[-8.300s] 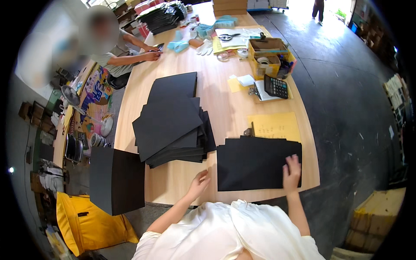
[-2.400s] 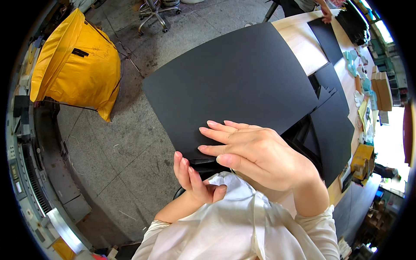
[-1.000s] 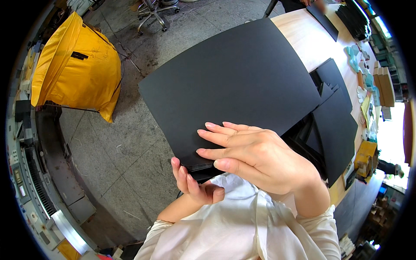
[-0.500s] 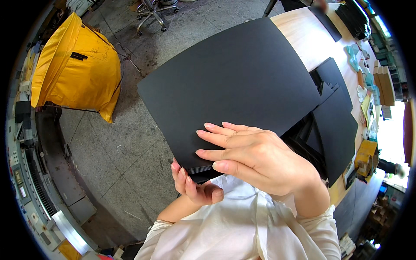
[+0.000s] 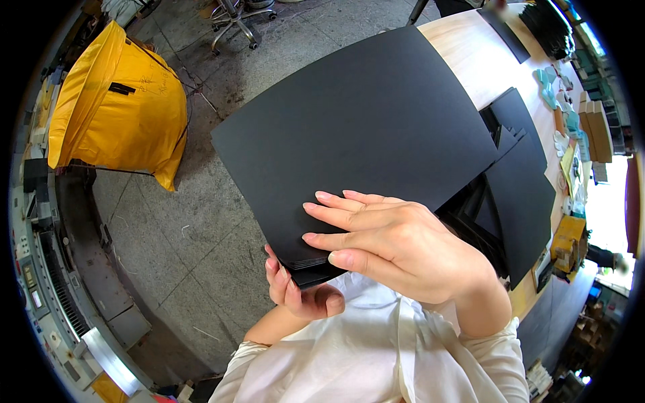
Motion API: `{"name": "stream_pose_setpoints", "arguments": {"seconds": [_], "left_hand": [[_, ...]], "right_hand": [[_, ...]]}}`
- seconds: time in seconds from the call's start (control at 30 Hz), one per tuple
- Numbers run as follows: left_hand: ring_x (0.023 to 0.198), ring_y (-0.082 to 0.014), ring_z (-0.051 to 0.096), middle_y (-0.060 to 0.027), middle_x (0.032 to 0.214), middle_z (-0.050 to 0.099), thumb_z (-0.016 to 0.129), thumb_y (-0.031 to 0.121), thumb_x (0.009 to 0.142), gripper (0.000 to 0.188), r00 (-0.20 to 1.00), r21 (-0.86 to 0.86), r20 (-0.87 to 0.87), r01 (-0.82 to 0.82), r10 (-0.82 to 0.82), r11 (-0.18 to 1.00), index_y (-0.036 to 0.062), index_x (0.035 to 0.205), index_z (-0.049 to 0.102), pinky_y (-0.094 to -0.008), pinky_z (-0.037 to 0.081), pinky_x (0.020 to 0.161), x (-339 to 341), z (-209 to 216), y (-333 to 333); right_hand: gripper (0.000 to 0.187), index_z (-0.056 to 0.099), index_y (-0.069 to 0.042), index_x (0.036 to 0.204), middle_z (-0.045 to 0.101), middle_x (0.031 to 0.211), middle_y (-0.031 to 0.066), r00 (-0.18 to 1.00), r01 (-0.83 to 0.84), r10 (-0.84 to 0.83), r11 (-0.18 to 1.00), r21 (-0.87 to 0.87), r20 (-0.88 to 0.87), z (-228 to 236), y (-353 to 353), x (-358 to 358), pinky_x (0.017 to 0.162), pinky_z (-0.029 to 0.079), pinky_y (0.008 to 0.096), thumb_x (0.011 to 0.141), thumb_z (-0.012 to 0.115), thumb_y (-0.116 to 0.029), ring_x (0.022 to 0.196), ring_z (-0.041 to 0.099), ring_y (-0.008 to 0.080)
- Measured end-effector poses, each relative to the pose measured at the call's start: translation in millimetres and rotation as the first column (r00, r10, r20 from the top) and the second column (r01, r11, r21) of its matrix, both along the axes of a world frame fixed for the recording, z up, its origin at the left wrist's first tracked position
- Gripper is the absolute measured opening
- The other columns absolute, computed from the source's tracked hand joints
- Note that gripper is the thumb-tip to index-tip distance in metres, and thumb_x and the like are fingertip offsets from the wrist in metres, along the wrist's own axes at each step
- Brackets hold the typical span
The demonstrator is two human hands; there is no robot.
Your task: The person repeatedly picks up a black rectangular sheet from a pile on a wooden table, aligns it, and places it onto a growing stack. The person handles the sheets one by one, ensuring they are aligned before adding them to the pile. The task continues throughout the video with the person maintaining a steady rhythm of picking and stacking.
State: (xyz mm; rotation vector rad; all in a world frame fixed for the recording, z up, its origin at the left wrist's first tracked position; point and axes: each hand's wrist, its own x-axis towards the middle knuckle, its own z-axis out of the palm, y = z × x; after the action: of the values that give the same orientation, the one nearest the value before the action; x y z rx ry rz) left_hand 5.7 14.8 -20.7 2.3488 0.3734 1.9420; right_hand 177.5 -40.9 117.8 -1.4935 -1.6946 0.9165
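A stack of large black sheets (image 5: pixel 356 121), like thin card, reaches out in front of me, its far part across the table edge. My left hand (image 5: pixel 295 285) is curled round the near left corner, fingertips along the edge and thumb near the underside. Several sheet edges fan apart slightly at that corner. Across the top sheet lies my right hand (image 5: pixel 396 238), palm down, fingers stretched out and a little apart. It presses on the near part of the stack without gripping it.
On the wooden table (image 5: pixel 457 50) at right lie more black folded pieces (image 5: pixel 521 201), teal cut-outs (image 5: pixel 547 87) and a yellow box (image 5: pixel 568 245). A big yellow sack (image 5: pixel 127 107) stands on the floor at left. A wheeled chair base (image 5: pixel 235 23) is at the far side.
The sheet edges at the near left corner have bent and spread slightly, and my left fingers have shifted a little with them. My right hand stays almost in the same place.
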Motion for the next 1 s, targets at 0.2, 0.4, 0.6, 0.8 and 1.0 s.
{"name": "stream_pose_setpoints", "arguments": {"seconds": [0.2,0.4,0.6,0.8,1.0], "left_hand": [[0.138,-0.0427,0.032,-0.0206,0.141,0.034,0.042,0.045,0.096,0.062,1.0,-0.184,-0.003,0.022,-0.023,0.983,0.0001,0.137,0.033,-0.0612,0.033,0.112,-3,2,-10],[0.141,-0.0422,0.03,-0.022,0.144,0.035,0.049,0.042,0.093,0.061,0.995,-0.205,-0.007,0.093,-0.096,0.974,0.0044,0.138,0.032,-0.0601,0.028,0.114,-6,5,-8],[0.142,-0.0424,0.029,-0.0218,0.144,0.036,0.052,0.039,0.091,0.06,0.991,-0.217,0.004,0.131,-0.134,0.967,0.0057,0.138,0.032,-0.0601,0.026,0.115,-8,5,-8],[0.141,-0.0421,0.031,-0.021,0.144,0.037,0.051,0.038,0.092,0.06,0.993,-0.219,-0.009,0.115,-0.12,0.969,0.0059,0.138,0.031,-0.0596,0.027,0.115,-8,4,-8],[0.14,-0.0419,0.032,-0.0201,0.141,0.038,0.05,0.039,0.092,0.06,0.995,-0.205,0.004,0.096,-0.097,0.974,0.0055,0.138,0.031,-0.0594,0.028,0.114,-6,3,-9]], "right_hand": [[0.037,0.068,0.002,0.114,0.059,0.13,0.0226,1.0,0.002,-0.002,1.0,0.01,0.01,-1,0,0,0.112,0.036,0.0414,0.1,0.049,-0.026,0.13,0.05,0.0345],[0.036,0.069,0.002,0.114,0.06,0.13,0.0224,1.0,0.002,-0.003,1.0,0.026,0.015,-2,-1,0,0.111,0.037,0.0413,0.099,0.05,-0.026,0.129,0.051,0.0346],[0.036,0.069,0.002,0.114,0.06,0.129,0.0224,1.0,0.004,-0.004,1.0,0.022,0.016,-1,-1,0,0.111,0.037,0.0409,0.099,0.05,-0.026,0.129,0.051,0.0344],[0.037,0.068,0.002,0.114,0.059,0.13,0.0221,1.0,0.007,-0.007,1.0,0.02,0.017,-2,0,0,0.112,0.037,0.0407,0.1,0.05,-0.026,0.13,0.05,0.0341],[0.037,0.068,0.001,0.114,0.059,0.13,0.0218,1.0,0.007,-0.008,1.0,0.018,0.023,-2,-2,0,0.111,0.037,0.0408,0.1,0.05,-0.027,0.13,0.05,0.0338]]}}
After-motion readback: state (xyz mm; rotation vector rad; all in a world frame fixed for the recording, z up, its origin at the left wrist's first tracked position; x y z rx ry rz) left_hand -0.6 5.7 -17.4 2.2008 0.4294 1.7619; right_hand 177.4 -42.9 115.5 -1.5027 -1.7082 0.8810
